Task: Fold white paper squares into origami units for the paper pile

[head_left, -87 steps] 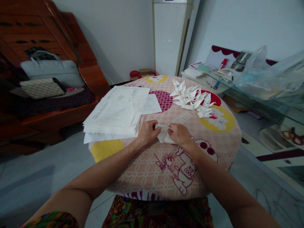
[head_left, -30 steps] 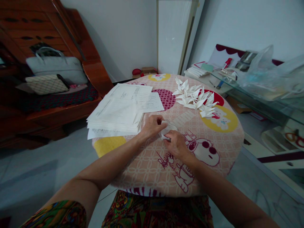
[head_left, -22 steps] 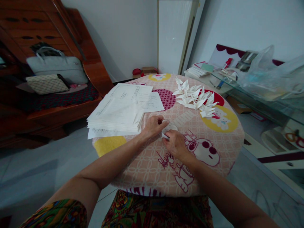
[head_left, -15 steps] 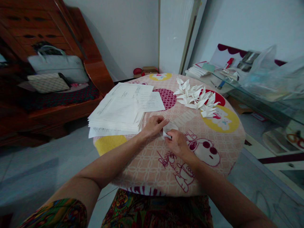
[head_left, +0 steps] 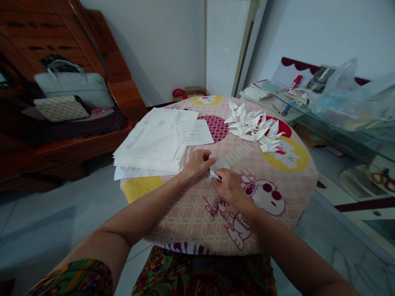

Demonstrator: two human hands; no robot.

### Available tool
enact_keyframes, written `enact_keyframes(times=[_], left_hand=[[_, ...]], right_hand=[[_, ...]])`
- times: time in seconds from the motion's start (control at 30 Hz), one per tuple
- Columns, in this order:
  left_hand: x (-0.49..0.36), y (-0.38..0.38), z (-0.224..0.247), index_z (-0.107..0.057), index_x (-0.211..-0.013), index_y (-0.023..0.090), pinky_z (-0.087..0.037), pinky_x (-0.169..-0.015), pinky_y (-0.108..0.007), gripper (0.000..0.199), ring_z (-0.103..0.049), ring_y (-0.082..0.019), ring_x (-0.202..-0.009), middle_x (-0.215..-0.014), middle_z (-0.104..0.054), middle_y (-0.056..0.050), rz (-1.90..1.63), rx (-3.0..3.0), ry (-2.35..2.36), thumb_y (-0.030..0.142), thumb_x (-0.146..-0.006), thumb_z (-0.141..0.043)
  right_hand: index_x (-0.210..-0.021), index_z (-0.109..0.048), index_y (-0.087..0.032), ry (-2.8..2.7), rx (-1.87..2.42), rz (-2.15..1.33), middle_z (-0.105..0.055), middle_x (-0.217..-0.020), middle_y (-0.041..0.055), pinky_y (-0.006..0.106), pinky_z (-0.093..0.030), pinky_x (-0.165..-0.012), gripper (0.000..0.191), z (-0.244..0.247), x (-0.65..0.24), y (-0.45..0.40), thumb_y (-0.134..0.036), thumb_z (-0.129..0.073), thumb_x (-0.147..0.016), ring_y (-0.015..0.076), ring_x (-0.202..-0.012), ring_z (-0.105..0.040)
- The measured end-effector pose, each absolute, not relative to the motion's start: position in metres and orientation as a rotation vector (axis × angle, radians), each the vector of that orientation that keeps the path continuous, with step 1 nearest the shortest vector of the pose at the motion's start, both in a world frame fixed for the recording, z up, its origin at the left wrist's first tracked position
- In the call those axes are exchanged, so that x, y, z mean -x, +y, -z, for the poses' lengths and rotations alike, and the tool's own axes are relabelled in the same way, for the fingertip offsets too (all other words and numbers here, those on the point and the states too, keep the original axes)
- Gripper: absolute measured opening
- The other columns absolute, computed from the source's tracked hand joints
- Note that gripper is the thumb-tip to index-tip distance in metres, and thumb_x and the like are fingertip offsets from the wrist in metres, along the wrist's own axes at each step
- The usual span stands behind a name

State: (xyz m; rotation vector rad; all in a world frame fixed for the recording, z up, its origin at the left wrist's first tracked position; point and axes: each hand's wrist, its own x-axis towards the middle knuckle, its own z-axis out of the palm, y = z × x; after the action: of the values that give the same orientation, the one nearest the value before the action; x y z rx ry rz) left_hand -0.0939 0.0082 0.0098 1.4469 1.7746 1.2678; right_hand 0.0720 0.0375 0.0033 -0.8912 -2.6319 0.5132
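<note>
Between my two hands is a small piece of folded white paper (head_left: 214, 174), partly covered by fingers. My left hand (head_left: 199, 163) pinches its left side, thumb toward the right. From the right, my right hand (head_left: 228, 184) grips the lower edge with curled fingers. Both hands are low over the round table's patterned cloth (head_left: 188, 213). To the left of my left hand lies a thick stack of printed sheets (head_left: 148, 144). Beyond my right hand, several folded white paper cranes (head_left: 254, 125) sit in a cluster.
A glass-topped shelf unit (head_left: 336, 131) on the right carries a plastic bag (head_left: 342, 98), a paper pile (head_left: 257, 89) and small items. On the left a wooden bench (head_left: 123, 98) holds a grey handbag (head_left: 77, 84) and a quilted pouch (head_left: 61, 109).
The folded paper has tilted slightly between my fingers, and a pointed white flap shows more plainly. Both hands have barely shifted.
</note>
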Motion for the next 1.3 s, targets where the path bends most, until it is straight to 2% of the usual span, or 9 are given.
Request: enact_keyframes(times=[0.23, 0.57, 0.73, 0.97, 1.07, 1.3], left_hand=[[0.097, -0.001, -0.025, -0.055, -0.058, 0.014, -0.024, -0.05, -0.023, 0.025, -0.037, -0.008, -0.051, -0.052, -0.042, 0.004, -1.148, -1.638, 1.918, 0.032, -0.076, -0.058], [0.094, -0.003, -0.027, -0.059, -0.067, 0.014, -0.028, -0.053, -0.024, 0.017, -0.04, -0.01, -0.053, -0.054, -0.045, 0.004, -1.113, -1.737, 1.973, 0.027, -0.076, -0.054], [0.09, 0.0, -0.025, -0.059, -0.066, 0.015, -0.027, -0.053, -0.024, 0.016, -0.04, -0.01, -0.053, -0.053, -0.044, 0.004, -1.095, -1.695, 2.029, 0.027, -0.075, -0.053], [0.089, 0.002, -0.023, -0.058, -0.064, 0.015, -0.027, -0.053, -0.025, 0.016, -0.041, -0.011, -0.053, -0.053, -0.045, 0.003, -1.069, -1.614, 2.094, 0.026, -0.074, -0.052], [0.092, 0.004, -0.02, -0.059, -0.065, 0.015, -0.028, -0.052, -0.025, 0.017, -0.042, -0.011, -0.052, -0.052, -0.046, 0.003, -1.083, -1.596, 2.095, 0.027, -0.074, -0.053], [0.1, 0.008, -0.013, -0.068, -0.075, 0.014, -0.035, -0.053, -0.022, 0.014, -0.051, -0.011, -0.056, -0.062, -0.061, 0.001, -1.1, -1.558, 2.044, 0.024, -0.071, -0.059]], right_hand=[[-0.076, -0.066, -0.017, -2.631, 0.711, -0.41, -0.065, -0.086, 0.0081, 0.032, -0.04, -0.076, 0.011, 0.0, -0.089, 0.025, -0.015, -0.058, -0.084, 0.0219, -0.086, -0.056], [-0.093, -0.067, -0.018, -2.581, 0.527, -0.615, -0.067, -0.093, 0.0065, 0.033, -0.044, -0.083, 0.015, -0.006, -0.098, 0.027, -0.014, -0.053, -0.089, 0.0216, -0.092, -0.058], [-0.101, -0.066, -0.017, -2.622, 0.532, -0.581, -0.067, -0.098, 0.0075, 0.035, -0.044, -0.085, 0.018, -0.003, -0.094, 0.027, -0.014, -0.053, -0.089, 0.023, -0.095, -0.057], [-0.101, -0.067, -0.016, -2.616, 0.512, -0.439, -0.067, -0.103, 0.0114, 0.038, -0.045, -0.088, 0.02, -0.007, -0.098, 0.027, -0.019, -0.048, -0.095, 0.0252, -0.098, -0.056], [-0.105, -0.067, -0.014, -2.609, 0.474, -0.413, -0.068, -0.104, 0.0121, 0.038, -0.046, -0.086, 0.026, -0.007, -0.104, 0.032, -0.016, -0.044, -0.095, 0.025, -0.096, -0.057], [-0.109, -0.071, -0.016, -2.52, 0.644, -0.41, -0.071, -0.089, 0.0099, 0.036, -0.047, -0.078, 0.032, 0.004, -0.115, 0.041, -0.01, -0.045, -0.091, 0.0237, -0.085, -0.059]])
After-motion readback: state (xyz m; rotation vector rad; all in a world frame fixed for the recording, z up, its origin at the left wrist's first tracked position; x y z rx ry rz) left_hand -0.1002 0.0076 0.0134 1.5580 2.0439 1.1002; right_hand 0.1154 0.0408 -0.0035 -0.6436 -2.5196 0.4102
